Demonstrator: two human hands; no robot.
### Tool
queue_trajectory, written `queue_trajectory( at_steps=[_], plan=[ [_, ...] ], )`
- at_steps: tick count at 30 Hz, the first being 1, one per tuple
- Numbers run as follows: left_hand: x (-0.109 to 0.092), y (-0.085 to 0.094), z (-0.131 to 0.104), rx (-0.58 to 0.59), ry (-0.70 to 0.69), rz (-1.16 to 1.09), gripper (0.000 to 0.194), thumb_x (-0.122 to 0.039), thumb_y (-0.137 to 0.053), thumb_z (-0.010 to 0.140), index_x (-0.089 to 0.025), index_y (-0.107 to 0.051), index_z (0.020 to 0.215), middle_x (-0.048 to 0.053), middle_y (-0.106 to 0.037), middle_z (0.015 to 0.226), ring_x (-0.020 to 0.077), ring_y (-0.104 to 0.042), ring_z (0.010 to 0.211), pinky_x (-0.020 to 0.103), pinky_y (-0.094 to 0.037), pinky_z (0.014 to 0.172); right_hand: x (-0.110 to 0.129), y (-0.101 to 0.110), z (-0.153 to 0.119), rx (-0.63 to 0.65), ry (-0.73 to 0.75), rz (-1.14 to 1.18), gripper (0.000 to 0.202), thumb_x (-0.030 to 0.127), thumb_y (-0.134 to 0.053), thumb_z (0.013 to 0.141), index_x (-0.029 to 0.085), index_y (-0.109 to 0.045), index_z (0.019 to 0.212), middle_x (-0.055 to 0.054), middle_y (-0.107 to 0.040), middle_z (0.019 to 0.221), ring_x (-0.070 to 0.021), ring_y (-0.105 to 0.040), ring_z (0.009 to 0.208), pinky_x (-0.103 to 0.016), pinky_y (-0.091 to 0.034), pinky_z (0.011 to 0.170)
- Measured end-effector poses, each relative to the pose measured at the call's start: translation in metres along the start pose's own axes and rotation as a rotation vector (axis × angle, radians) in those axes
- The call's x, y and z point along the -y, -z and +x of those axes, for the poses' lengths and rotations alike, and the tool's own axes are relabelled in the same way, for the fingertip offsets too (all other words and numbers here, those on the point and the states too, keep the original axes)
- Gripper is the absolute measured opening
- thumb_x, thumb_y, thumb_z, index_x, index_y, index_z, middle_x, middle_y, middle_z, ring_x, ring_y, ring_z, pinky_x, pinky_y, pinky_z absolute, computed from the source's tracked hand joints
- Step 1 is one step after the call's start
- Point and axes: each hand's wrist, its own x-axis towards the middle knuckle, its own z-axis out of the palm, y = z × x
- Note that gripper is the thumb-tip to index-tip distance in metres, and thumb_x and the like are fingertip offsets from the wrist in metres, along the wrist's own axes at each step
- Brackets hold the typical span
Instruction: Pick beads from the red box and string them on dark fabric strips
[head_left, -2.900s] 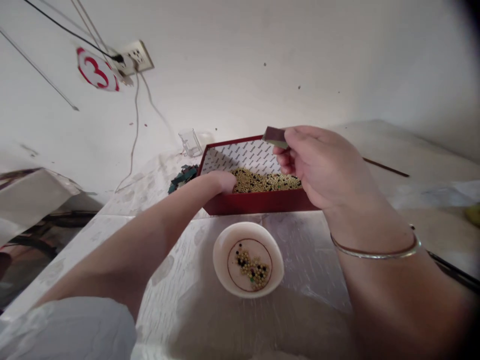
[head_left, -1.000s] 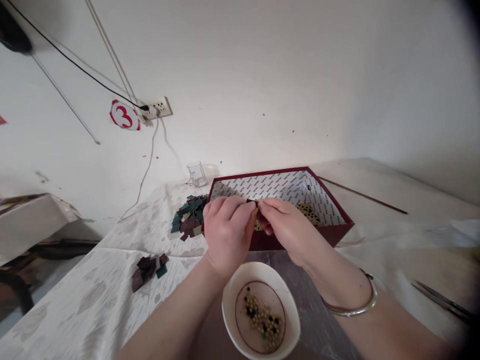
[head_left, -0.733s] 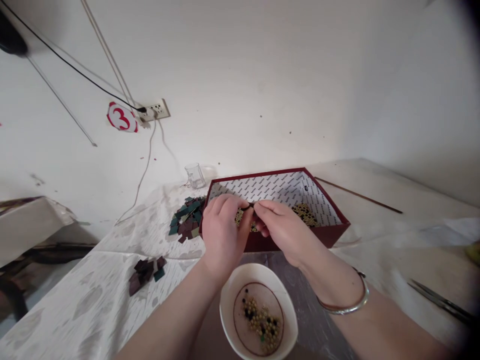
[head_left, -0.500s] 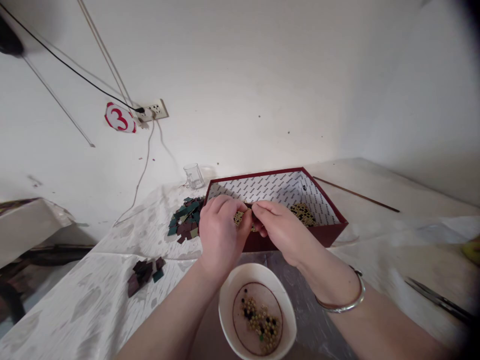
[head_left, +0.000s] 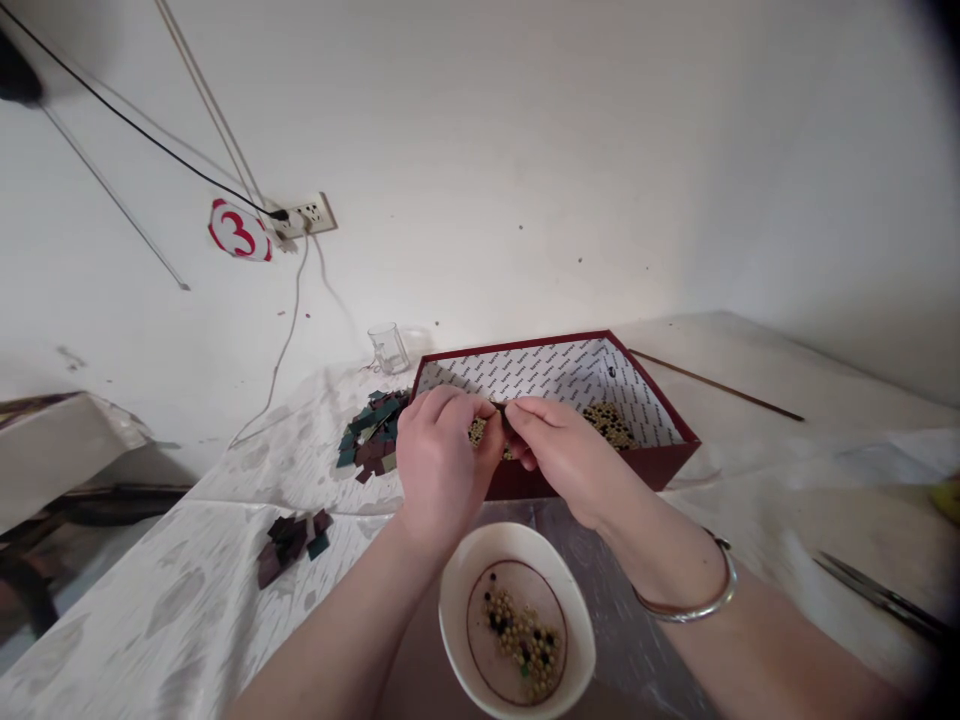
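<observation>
My left hand [head_left: 448, 455] and my right hand [head_left: 559, 440] meet over the front edge of a dark red box [head_left: 592, 474]. Between their pinched fingertips is a small dark piece [head_left: 505, 420], mostly hidden by the fingers. Inside the box, which has a white printed lining, lie gold and black beads [head_left: 609, 427]. Nearer me stands a white bowl [head_left: 455, 610] with gold beads, a few black ones and a green one [head_left: 524, 671] in it.
Green and brown flat pieces [head_left: 373, 435] are heaped left of the box, with a smaller pile [head_left: 289, 545] nearer me. A glass mug [head_left: 388, 350] stands behind. At right lie a thin stick [head_left: 716, 384] and dark tweezers [head_left: 877, 592].
The view has shifted very slightly. Both hands stay together at the box edge, with the dark piece still between their fingertips.
</observation>
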Motion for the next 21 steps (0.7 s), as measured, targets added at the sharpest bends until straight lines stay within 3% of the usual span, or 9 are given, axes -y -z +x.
queue_trajectory(
  at_steps=[21],
  plan=[
    [0.0043,0.0036,0.0038,0.004,-0.041,0.074,0.007,-0.016,-0.054,0.075,-0.019,-0.058,0.07,0.002,-0.06,0.075,0.0162,-0.054,0.073,0.031,-0.042,0.069,-0.0001,-0.0009,-0.0001,0.016,0.033,-0.062,0.026,0.035,-0.041,0.083,0.02,-0.045,0.062,0.003,-0.046,0.058,-0.0126,-0.042,0.057,-0.027,-0.031,0.055]
  ],
)
